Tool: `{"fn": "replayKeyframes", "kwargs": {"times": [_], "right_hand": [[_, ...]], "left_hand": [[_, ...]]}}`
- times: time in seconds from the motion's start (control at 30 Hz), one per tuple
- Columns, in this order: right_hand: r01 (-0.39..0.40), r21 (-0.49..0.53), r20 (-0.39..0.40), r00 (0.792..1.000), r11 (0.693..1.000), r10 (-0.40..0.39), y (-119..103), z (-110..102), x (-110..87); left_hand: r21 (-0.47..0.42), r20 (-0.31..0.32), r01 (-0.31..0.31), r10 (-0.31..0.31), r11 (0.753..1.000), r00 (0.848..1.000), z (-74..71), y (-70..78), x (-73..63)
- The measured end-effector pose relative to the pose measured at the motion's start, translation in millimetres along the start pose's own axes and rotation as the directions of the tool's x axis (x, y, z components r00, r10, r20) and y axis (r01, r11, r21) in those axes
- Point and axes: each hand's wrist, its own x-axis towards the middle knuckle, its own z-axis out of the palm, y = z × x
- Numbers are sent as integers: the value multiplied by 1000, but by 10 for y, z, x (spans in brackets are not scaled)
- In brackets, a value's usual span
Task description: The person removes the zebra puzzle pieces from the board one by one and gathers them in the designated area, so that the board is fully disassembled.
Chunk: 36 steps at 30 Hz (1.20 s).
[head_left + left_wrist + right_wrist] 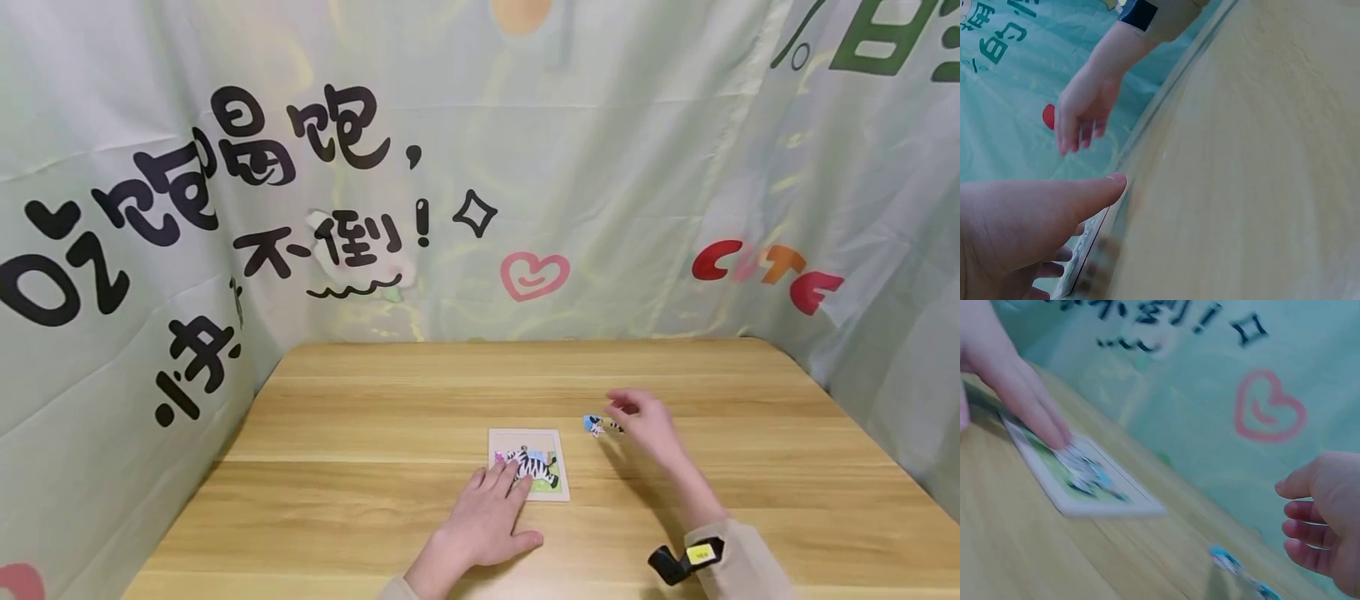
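Observation:
A framed zebra jigsaw puzzle [525, 438] lies flat on the table, its lower part filled with picture pieces and its upper part bare. My left hand [491, 518] rests on its lower left, fingers spread and straight, thumb out to the side over the table. To the right, a blue-edged puzzle piece [592, 425] lies beside a second black-and-white piece [617, 426], partly hidden by my right hand [649, 427]. That hand hovers over the pieces, its fingers loosely bent; nothing shows between them in the right wrist view, where both loose pieces [1225, 557] lie below it.
The wooden table [360, 400] runs back to a printed cloth [600, 167] hung along the back and both sides. On the right wrist sits a black strap device with a yellow label [702, 554].

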Motion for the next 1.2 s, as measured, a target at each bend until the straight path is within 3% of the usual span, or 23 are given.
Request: {"fn": "replayKeyframes", "kwargs": {"times": [0.13, 0.3, 0.5, 0.63, 0.8, 1.03, 1.2], "right_hand": [[16, 51, 72, 997, 999, -20, -167, 217, -3], [13, 127, 171, 985, 992, -35, -359, 485, -29], [80, 150, 280, 953, 986, -120, -521, 762, -73], [121, 110, 345, 926, 987, -152, -550, 909, -107], [150, 29, 389, 909, 988, -150, -575, 974, -145], [187, -9, 410, 897, 982, -167, -587, 975, -149], [213, -51, 405, 897, 976, -175, -600, 996, -158]], "left_hand": [[-1, 1, -2, 2, 1000, 1000, -29, 18, -24], [7, 54, 8, -8, 1000, 998, -98, 58, -107], [25, 69, 3, -5, 1000, 998, -134, 91, -168], [32, 90, 13, -16, 999, 996, -119, 94, -173], [41, 95, 2, -6, 999, 995, -101, 87, -165], [38, 89, 1, -4, 999, 996, -94, 66, -147], [38, 82, 3, -6, 999, 997, -86, 50, -145]]}}
